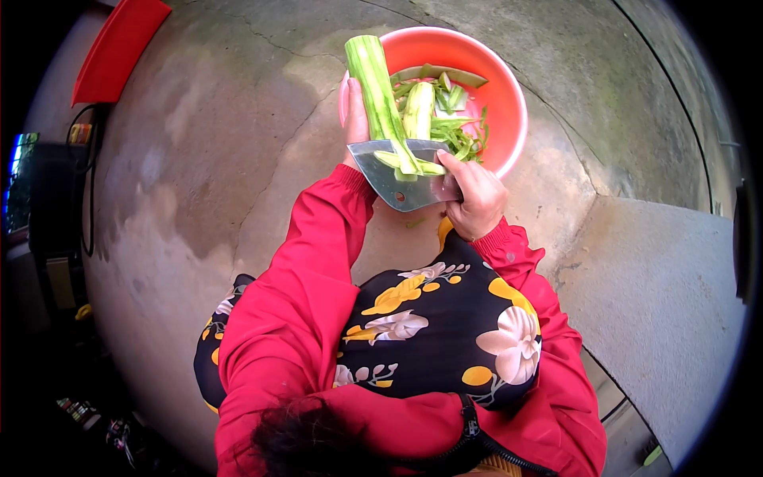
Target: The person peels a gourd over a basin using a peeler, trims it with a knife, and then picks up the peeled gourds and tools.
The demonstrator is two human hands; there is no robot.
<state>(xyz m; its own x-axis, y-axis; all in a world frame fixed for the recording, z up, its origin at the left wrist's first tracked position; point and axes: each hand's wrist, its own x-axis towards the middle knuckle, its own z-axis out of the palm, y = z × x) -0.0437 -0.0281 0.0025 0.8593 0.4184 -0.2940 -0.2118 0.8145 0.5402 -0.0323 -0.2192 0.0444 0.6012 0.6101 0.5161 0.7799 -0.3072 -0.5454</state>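
My left hand [357, 119] is wrapped round the side of a long, pale green striped stalk [370, 83], held tilted over the left edge of a pink basin [513, 119]. In my right hand [479, 195] is the handle of a wide cleaver [401, 195], its blade lying across the lower end of the stalk. A strip of green peel [385, 159] rests on the blade. Inside the basin are another peeled piece [419, 111] and a heap of green peelings [461, 137]. The fingers of my left hand are partly hidden behind the stalk.
The basin stands on a cracked concrete floor [183, 159]. A red object [119, 48] is at the upper left, with a black cable [94, 183] below it. At the right is a raised grey concrete slab [652, 294]. Dark, unclear objects line the left edge.
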